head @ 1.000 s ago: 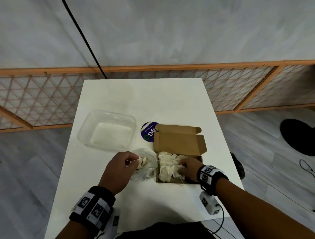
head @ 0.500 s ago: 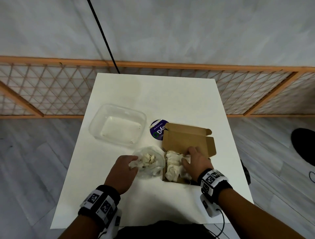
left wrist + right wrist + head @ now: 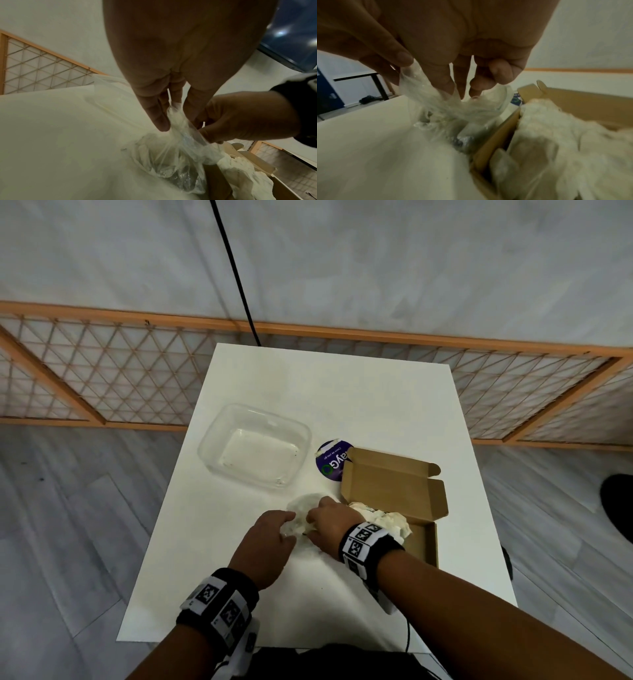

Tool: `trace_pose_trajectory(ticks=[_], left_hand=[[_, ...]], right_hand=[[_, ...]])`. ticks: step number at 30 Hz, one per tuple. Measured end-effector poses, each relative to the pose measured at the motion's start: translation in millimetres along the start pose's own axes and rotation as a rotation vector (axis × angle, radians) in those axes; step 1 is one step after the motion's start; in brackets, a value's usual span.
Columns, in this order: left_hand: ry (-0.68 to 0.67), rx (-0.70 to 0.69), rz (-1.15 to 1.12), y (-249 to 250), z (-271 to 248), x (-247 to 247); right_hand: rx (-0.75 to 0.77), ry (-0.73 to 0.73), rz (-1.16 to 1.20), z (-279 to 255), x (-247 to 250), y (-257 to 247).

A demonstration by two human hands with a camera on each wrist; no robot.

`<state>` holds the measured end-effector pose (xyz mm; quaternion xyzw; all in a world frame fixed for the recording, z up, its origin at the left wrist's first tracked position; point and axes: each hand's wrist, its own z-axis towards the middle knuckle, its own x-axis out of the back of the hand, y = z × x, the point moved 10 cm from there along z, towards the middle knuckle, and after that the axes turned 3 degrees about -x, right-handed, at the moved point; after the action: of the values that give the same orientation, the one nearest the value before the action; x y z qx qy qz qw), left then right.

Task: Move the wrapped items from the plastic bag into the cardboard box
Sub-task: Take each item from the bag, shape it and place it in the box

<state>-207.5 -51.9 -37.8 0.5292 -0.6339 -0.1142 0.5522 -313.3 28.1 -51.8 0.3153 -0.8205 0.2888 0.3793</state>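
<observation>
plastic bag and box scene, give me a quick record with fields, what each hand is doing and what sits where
left hand: pinches the top of the plastic bag
right hand: also has a grip on the bag film
bag: on the table, just left of the cardboard box, contents unclear
box: lid open, wrapped items inside
clear tub: behind the bag, holds nothing
purple disc: partly under the box lid
</observation>
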Motion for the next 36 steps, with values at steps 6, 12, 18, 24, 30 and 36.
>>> trace_pose_trajectory(ticks=[6,12,18,24,30,36], left_hand=[[0.020,0.010,-0.035,-5,-2,5],[-0.001,-0.022,-0.052,-1,0,8],[0.066,-0.158,-0.163,47,-4,40],[0.032,-0.304,-0.516,129,-21,64],[0.093,-0.289,-0.478,131,-19,77],[0.268,-0.213,-0.508,102,-25,94]], right_hand=[[-0.038,0.201,0.406,-22,26,17],[0.035,0.163,0.873,-63,81,27],[0.142,0.125,1.041,-93,126,24],[0.245,0.133,0.977,-103,137,17],[0.245,0.169,0.955,-94,137,14],[0.089,0.200,0.808,-49,88,30]])
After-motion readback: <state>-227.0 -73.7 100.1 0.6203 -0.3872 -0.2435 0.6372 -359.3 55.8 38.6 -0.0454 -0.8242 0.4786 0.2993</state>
